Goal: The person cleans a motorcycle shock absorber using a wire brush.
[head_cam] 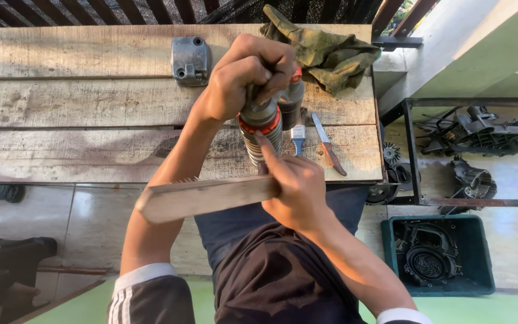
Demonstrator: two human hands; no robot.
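Head view, looking down at a weathered grey plank table [91, 102]. The left hand [244, 75] has its fingers [271, 63] wrapped tight around the upper end of a grey metal shock absorber with an orange collar and a coil spring [265, 129], holding it upright over the table's near edge. The right hand [298, 192] has its fingers closed around the handle of a long wooden-backed wire brush [205, 198], whose block extends to the left of those fingers, bristles facing up toward the table. The right forefinger [265, 144] is stretched out and lies against the coil spring, just below the orange collar.

To the left of the left hand's fingers, a small grey cast-metal cover with round bosses [191, 60] lies flat on the table. Just right of the same fingers sits a crumpled olive-green cloth [325, 51]. Right of the spring, and above the right hand's fingers, lie a small paintbrush with a blue ferrule [298, 137] and a slim knife-like tool with a reddish handle [329, 144], side by side but apart. Well to the right of both hands, on the floor, a dark green plastic crate [481, 282] holds black engine parts [427, 258].
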